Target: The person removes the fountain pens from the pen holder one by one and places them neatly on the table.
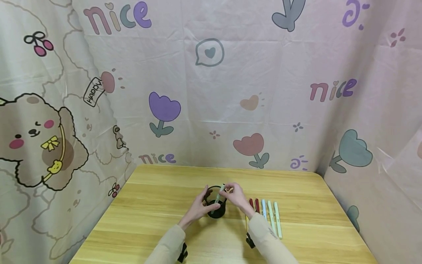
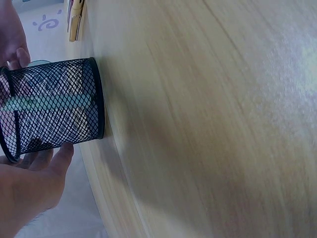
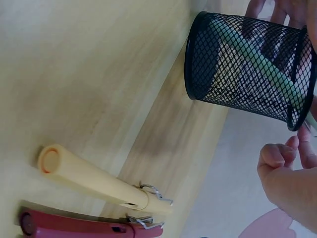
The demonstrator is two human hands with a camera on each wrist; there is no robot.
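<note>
A black mesh pen holder stands upright on the table, its round rim facing up. My left hand holds it from the left side, thumb across the front and fingers behind. Inside leans a light green pen, which shows through the mesh in the right wrist view. At the rim, my right hand pinches the upper end of this pen between thumb and fingers. The pen's lower end is down in the holder near its base.
Right of the holder several pens lie in a row: a yellow pen, a dark red pen and another red one, a light blue pen and light green pens. A patterned curtain hangs behind the wooden table.
</note>
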